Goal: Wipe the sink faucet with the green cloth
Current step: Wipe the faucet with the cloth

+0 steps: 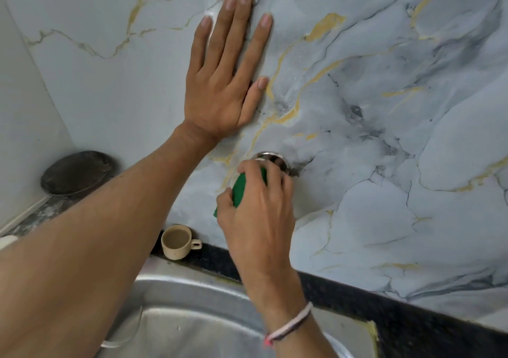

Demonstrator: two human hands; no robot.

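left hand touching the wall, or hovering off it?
Touching. In the head view the left hand lies flat on the marble wall, fingers spread, with no gap or shadow under the palm. The right hand holds the green cloth.

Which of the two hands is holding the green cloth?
The right hand, wearing a wrist bracelet, grips the green cloth at the faucet base. The left hand lies flat and empty on the marble wall.

Single head-worn wide-angle view, looking forward and down, close to marbled wall (384, 82) above sink (192, 302)
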